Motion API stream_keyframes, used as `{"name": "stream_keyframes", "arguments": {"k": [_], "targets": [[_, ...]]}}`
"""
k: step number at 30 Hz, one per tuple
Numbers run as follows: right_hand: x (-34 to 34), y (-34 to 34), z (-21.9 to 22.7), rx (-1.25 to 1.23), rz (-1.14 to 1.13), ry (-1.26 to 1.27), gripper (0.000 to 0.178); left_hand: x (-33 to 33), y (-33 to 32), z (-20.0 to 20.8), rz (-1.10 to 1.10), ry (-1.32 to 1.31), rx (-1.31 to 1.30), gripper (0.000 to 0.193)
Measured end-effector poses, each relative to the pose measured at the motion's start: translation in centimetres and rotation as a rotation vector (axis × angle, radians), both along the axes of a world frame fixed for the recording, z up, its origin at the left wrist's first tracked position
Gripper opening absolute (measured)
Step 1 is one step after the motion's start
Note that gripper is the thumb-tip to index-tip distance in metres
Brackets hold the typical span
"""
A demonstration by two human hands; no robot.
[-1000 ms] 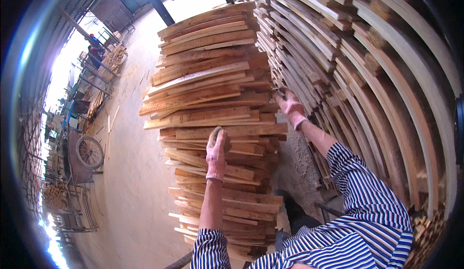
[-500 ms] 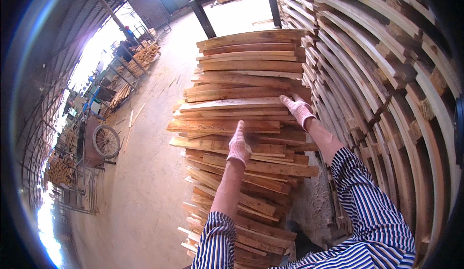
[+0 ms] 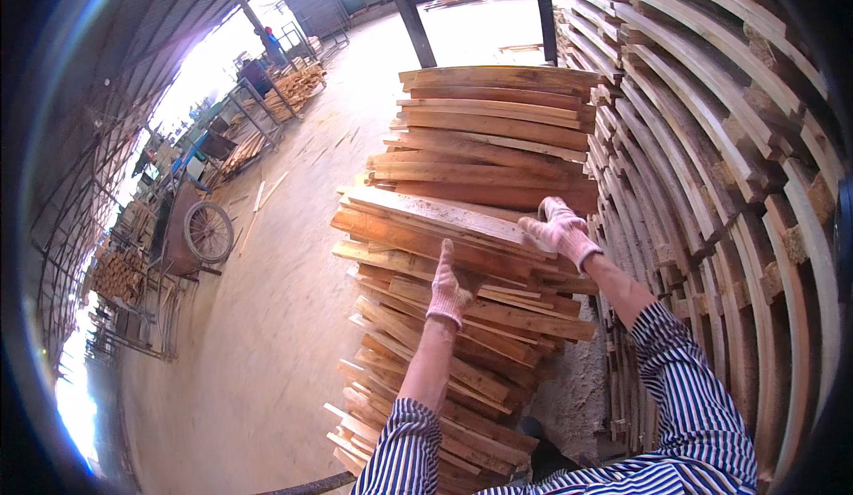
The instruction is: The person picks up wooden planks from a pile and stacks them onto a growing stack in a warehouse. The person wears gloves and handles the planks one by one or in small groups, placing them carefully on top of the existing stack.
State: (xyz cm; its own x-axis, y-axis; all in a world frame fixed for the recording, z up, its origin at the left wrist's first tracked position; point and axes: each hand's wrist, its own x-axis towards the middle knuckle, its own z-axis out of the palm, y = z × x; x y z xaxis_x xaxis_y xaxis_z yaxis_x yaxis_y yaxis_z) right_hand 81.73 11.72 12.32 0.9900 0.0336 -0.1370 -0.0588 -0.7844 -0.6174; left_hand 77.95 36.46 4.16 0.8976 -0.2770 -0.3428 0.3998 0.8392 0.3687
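Long rough wooden boards [image 3: 462, 213] lie side by side in a stack in front of me, a group of them slanting down to the right. My right hand [image 3: 566, 231], in a pale pink knit glove, grips the right end of this group, its thumb on the pale top board. Lower and to the left, my left hand [image 3: 450, 292], gloved alike, is closed against the near side of the group. One of its digits points straight up over the boards; its other fingers are partly hidden. Beneath, more boards [image 3: 480, 366] lie unevenly, their ends jutting out.
A dark metal frame [image 3: 413, 28] stands at the far end of the stack. Tall layers of stacked timber [image 3: 711, 157] rise close on my right. Left across the concrete floor [image 3: 258, 317] are a spoked-wheel cart [image 3: 209, 231] and wood piles [image 3: 298, 86].
The grouped boards have turned, their right ends coming nearer to me and a gap opening behind them. My right hand has moved nearer with them. The view has shifted left.
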Motion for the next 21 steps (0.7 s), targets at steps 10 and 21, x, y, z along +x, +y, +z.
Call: {"name": "stream_keyframes", "arguments": {"k": [10,21], "targets": [[-1.0,3.2,-1.1,-0.042,0.421,0.399,0.112,-2.2,2.4,-1.0,-0.030,-0.101,-0.049,0.064],[-8.5,6.2,-4.4,0.431,0.432,0.269,0.097,-9.0,3.1,-0.8,0.028,-0.088,0.260,0.066]]}}
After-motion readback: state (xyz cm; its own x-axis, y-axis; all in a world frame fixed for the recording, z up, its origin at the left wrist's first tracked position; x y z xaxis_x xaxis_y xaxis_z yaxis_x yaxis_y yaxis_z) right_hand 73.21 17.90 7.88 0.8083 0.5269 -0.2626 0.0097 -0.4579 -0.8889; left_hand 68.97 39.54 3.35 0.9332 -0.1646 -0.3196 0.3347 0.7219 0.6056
